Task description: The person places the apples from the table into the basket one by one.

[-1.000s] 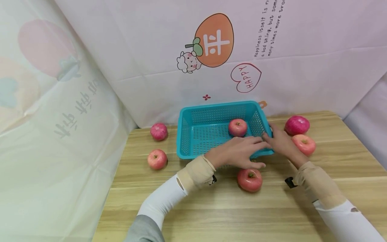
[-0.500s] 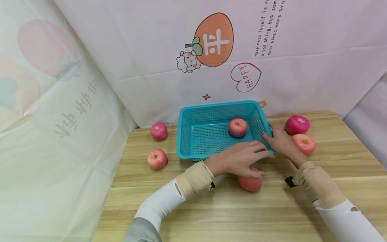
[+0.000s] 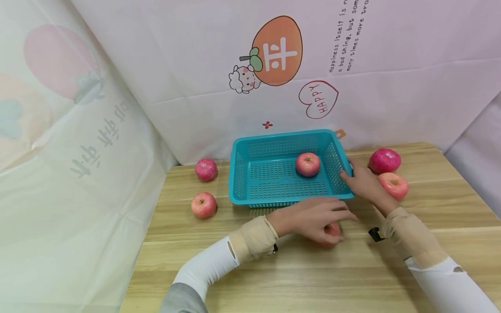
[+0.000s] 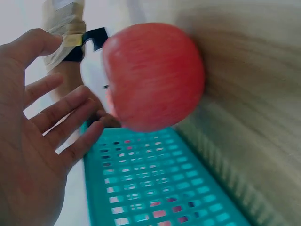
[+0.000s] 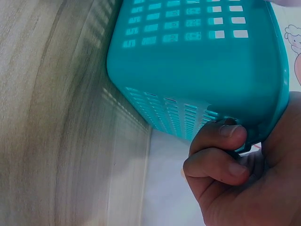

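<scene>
**One in, five out: early days by the look of it**

Going left to right: on the left of the table (image 3: 242, 282) we've got a dark pink fruit (image 3: 205, 169) at the far side and a left apple (image 3: 204, 205) nearer us, both outside. Next is the blue basket (image 3: 270, 171), its floor mostly bare, with just one inner apple (image 3: 308, 164) sitting toward the right end. So that's one piece in, and we'd call it early going.

Just in front of the basket, a near apple (image 3: 334, 230) rests on the table under our left hand (image 3: 309, 217). That grip is spread, palm facing the fruit and not closed round it; can't tell if any fingertip touches.

Our right hand (image 3: 364, 181) has its grip curled round the basket's right rim. Beyond that, on the right, a magenta fruit (image 3: 385, 161) sits far, with a pale apple (image 3: 395, 186) just nearer, both outside too.
</scene>
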{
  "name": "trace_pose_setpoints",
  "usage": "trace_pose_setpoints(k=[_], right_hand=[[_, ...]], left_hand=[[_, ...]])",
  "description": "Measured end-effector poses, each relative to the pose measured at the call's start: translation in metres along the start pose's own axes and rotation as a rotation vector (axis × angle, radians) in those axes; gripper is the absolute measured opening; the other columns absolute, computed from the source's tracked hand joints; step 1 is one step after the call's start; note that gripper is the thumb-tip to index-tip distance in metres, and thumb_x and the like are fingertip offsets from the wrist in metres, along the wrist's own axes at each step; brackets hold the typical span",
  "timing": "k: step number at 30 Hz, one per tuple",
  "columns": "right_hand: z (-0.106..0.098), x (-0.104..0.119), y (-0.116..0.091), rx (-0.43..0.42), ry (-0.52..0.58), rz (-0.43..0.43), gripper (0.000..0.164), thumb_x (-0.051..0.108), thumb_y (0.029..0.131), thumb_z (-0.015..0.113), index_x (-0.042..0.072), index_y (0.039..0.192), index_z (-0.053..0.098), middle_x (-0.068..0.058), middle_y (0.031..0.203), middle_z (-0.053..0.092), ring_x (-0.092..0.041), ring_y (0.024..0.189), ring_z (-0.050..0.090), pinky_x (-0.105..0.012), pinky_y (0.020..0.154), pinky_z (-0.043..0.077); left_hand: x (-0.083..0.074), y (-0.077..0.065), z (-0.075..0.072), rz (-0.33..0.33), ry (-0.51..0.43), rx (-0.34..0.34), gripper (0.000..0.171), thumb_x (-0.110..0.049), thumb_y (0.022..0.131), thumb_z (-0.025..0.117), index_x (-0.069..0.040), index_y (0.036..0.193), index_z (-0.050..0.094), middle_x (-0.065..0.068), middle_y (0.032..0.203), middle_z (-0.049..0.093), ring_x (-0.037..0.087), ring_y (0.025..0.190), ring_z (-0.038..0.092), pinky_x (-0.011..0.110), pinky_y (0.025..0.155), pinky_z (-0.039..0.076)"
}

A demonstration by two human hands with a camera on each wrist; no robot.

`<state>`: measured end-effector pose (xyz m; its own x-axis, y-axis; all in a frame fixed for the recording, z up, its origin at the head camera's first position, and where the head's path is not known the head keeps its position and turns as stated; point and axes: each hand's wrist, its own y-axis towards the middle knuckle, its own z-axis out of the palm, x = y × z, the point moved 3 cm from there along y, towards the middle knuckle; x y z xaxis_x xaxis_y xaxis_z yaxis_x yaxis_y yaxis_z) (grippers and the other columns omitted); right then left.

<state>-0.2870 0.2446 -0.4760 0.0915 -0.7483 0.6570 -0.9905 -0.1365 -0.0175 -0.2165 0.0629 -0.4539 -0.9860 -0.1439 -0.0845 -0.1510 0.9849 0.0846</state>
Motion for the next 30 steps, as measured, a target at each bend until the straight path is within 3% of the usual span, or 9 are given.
trace_pose_setpoints(k=[14,30], right_hand=[[-0.003,0.0,0.001,0.015,-0.01,0.019,0.069,0.03,0.103,0.043,-0.008,0.151,0.01,-0.039,0.132,0.044,-0.048,0.103,0.057,-0.06,0.082,0.049],[0.0,-0.001,0.0,0.006,-0.01,0.018,0.069,0.032,0.103,0.042,-0.007,0.151,0.011,-0.037,0.133,0.044,-0.048,0.106,0.056,-0.06,0.084,0.049]], left_hand=[[-0.004,-0.003,0.021,-0.107,-0.011,0.188,0.074,-0.069,0.084,0.052,-0.035,0.147,0.035,-0.011,0.138,0.042,0.004,0.122,0.036,0.02,0.09,0.04],[0.001,-0.011,0.037,-0.194,-0.06,0.256,0.082,-0.068,0.075,0.065,-0.035,0.145,0.036,-0.011,0.136,0.038,0.003,0.124,0.033,0.018,0.083,0.043]])
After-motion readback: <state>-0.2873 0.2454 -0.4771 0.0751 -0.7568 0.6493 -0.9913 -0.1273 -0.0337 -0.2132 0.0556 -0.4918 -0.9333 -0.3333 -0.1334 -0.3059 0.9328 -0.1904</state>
